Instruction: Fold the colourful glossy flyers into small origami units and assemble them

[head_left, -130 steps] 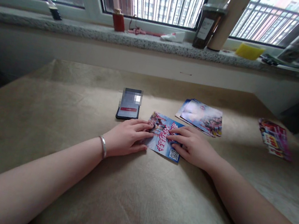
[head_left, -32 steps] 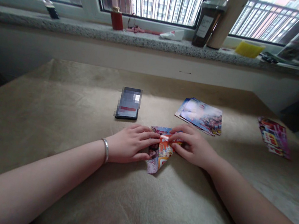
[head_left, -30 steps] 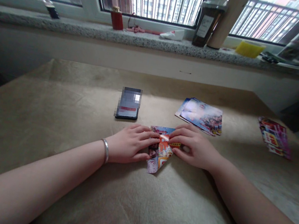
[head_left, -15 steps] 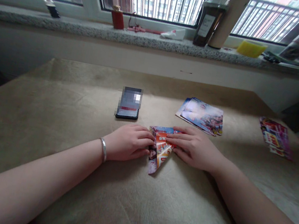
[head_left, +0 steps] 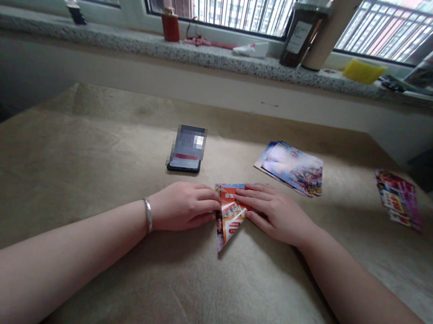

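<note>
A glossy printed leaflet (head_left: 228, 221), folded into a narrow triangle, is laid near the middle of a tan-covered counter (head_left: 94, 163); its tip is pointed towards 6 o'clock. Orange and white panels are shown on top, with a blue strip along the upper edge.

Directions are given from the leaflet, with 12 o'clock at the window. At 9 o'clock, its left edge is touched by the left hand (head_left: 183, 206), whose fingers are bent; whether the edge is pinched cannot be told. A silver bracelet (head_left: 147, 216) is worn on that wrist. At 3 o'clock, the right hand (head_left: 278, 212) is held open and flat, its extended fingers laid over the leaflet's upper right part, so that some printed characters are covered.

Between 10 and 11 o'clock, a dark smartphone (head_left: 186, 151) is placed face up, its screen partly pixelated. Between 1 and 2 o'clock, blue and pink leaflets (head_left: 293, 167) are stacked loosely. Well apart, between 2 and 3 o'clock, red and magenta printed papers (head_left: 398, 199) are overlapped. Beyond the counter, a labelled dark jar (head_left: 301, 34) is stood on a speckled windowsill (head_left: 116, 41), between 12 and 1 o'clock.
</note>
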Demonstrator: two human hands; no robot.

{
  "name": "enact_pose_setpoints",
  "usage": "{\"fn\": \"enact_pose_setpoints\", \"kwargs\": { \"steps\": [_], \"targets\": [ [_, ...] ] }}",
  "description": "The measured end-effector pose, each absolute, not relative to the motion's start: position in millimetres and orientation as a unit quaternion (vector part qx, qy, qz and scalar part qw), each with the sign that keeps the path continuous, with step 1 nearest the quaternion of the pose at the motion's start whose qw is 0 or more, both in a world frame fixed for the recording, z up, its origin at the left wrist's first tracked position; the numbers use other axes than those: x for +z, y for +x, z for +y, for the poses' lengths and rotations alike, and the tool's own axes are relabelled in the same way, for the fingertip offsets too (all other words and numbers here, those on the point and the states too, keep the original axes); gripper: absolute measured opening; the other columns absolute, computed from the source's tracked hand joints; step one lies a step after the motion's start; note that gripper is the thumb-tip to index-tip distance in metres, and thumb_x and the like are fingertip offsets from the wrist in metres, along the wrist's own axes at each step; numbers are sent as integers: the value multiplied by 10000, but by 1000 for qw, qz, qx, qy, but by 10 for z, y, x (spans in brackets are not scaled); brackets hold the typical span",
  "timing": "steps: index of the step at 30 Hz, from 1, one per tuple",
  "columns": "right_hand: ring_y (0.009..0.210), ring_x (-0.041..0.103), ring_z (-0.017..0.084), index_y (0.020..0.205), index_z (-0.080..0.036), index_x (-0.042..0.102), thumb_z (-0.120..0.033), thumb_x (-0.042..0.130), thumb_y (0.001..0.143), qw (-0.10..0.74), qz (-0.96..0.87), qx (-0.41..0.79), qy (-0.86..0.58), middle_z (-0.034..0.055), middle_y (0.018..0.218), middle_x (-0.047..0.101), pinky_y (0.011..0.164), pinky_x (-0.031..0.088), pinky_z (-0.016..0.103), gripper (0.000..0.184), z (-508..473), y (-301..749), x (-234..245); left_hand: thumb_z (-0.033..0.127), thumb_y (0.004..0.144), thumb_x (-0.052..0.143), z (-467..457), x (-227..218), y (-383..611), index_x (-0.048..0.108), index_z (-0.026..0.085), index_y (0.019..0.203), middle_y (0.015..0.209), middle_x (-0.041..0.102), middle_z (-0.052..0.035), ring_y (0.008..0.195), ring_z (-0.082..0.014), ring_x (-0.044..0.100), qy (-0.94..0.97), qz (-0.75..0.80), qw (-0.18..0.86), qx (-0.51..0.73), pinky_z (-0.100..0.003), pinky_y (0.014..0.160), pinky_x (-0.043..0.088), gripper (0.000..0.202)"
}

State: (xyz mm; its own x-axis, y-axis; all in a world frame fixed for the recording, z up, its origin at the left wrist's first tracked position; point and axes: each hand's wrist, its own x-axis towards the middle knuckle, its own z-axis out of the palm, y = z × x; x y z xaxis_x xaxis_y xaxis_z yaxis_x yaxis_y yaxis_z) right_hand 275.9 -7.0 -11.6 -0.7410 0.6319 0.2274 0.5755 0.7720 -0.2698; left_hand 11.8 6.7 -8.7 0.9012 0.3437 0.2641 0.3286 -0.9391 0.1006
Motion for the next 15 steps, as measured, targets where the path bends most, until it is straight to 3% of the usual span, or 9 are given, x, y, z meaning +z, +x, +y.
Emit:
{"fn": "enact_pose_setpoints", "kwargs": {
  "steps": [7,15],
  "targets": [
    [1265,453,220,1317,-259,517,-338,444,933,142,-926,85,-339,26,1345,544,1061,378,451,399,-51,2733,-171,213,928,412,74,-134,104,606,149,1062,1082,647,-96,930,-173,634,964,200,33,170,-291,796,539,245],
    [1301,411,239,1348,-275,476,-333,429,938,131,-927,85,-340,24,1381,507,1074,337,495,417,-39,2714,-185,194,920,433,78,-126,129,599,145,1164,1162,643,-105,1051,-192,600,965,187,19,184,-351,905,526,299]
  ]
}}
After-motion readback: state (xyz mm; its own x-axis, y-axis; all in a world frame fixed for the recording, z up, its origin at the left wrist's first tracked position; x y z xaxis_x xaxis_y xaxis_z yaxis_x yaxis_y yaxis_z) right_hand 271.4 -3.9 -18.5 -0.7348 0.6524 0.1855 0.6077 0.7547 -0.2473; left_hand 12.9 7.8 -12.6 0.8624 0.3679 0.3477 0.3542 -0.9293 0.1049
